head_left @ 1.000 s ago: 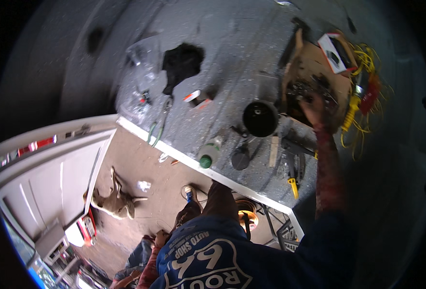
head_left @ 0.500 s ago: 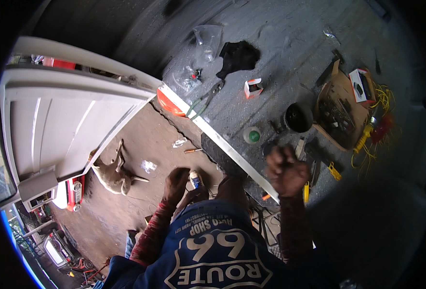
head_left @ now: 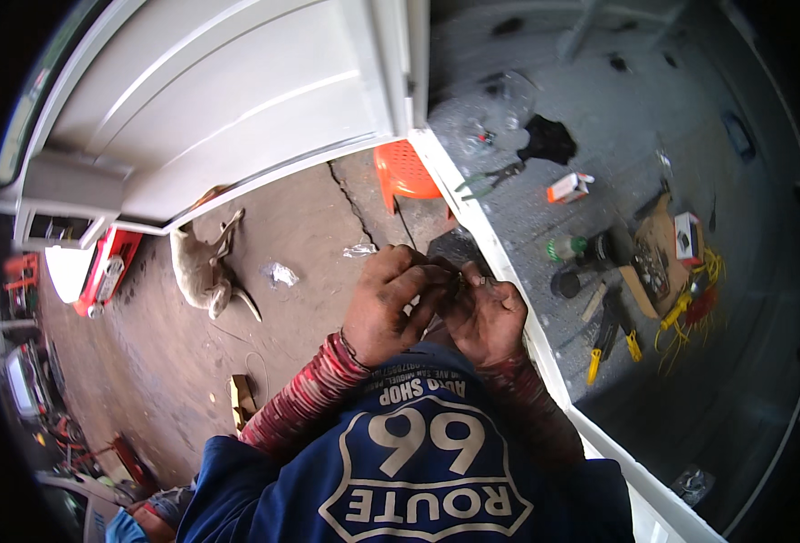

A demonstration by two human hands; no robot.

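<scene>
Dark object (head_left: 460, 283) between the hands (head_left: 384, 303)

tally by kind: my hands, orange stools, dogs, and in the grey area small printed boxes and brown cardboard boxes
Left hand and right hand: 2
Orange stool: 1
Dog: 1
Orange-and-white printed box and white printed box: 2
Brown cardboard box: 1
Total: 7

1. Centre: whatever lies between the left hand (head_left: 382, 308) and right hand (head_left: 486, 317) is hidden.
2. Right: the contents (head_left: 652, 264) of the cardboard box (head_left: 637, 288), too small to identify.
3. Bottom edge: blue shirt (head_left: 264, 489), cut off.
</scene>
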